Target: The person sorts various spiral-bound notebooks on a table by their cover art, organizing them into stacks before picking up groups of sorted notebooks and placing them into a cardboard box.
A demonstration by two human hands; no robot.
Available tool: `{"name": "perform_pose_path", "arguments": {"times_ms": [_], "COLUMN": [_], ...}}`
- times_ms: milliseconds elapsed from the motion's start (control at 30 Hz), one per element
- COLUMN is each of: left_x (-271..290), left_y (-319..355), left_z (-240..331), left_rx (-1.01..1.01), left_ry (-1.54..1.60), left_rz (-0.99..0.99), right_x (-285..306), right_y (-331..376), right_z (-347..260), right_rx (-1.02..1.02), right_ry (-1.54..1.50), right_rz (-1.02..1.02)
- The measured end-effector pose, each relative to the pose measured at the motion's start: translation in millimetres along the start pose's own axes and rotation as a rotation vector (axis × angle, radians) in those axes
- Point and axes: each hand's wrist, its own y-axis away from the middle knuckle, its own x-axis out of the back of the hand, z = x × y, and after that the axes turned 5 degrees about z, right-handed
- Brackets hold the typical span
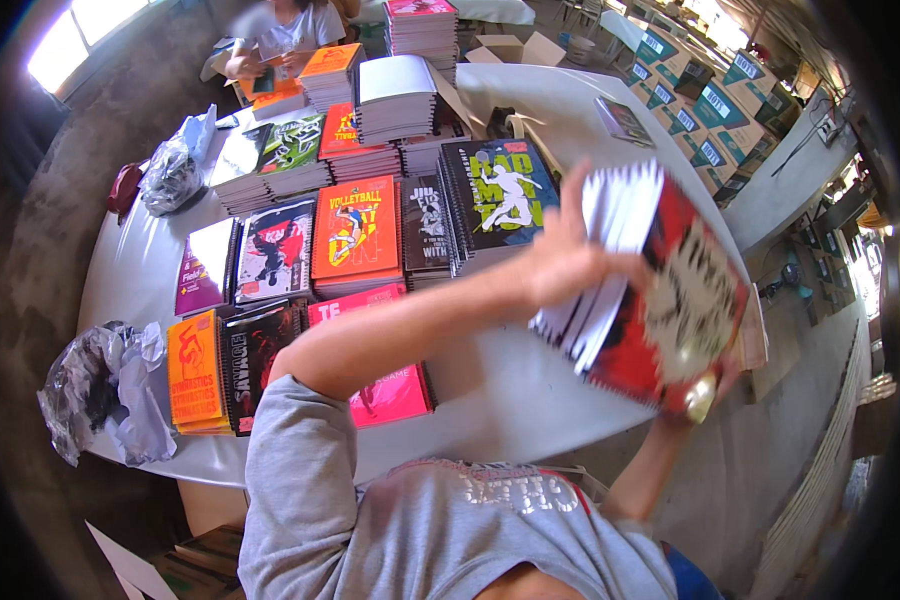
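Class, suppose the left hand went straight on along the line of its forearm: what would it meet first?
The left hand would probably meet the red-covered notebooks first; they overlap in the picture, and blur hides whether they already touch.

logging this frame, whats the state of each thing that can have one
Red notebooks: tilted, held
Right hand: gripping the red notebooks' edge
Left hand: blurred, against the red notebooks; grip unclear
Black-and-green notebook: closed, atop a stack
Cardboard box: open, flaps spread
Cartons: stacked
Clear plastic: crumpled
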Motion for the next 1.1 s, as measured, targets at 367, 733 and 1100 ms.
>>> {"name": "perform_pose_path", "arguments": {"times_ms": [367,733,1100], "left_x": [-26.3,79.0,100.2], "left_y": [10.9,-27.7,-1.7], "left_z": [-150.5,-210.1,-180.4], "left_rx": [0.701,0.873,0.425], "left_ry": [0.053,-0.074,-1.048], "left_rz": [-0.384,-0.386,-0.421], "right_x": [119.2,0.5,20.1], "right_y": [187.4,181.1,172.7], "right_z": [130.5,183.5,178.0], "right_rx": [-0.128,-0.219,-0.204], "right_ry": [-0.101,-0.089,0.154], "right_rz": [0.023,0.324,0.028]}}
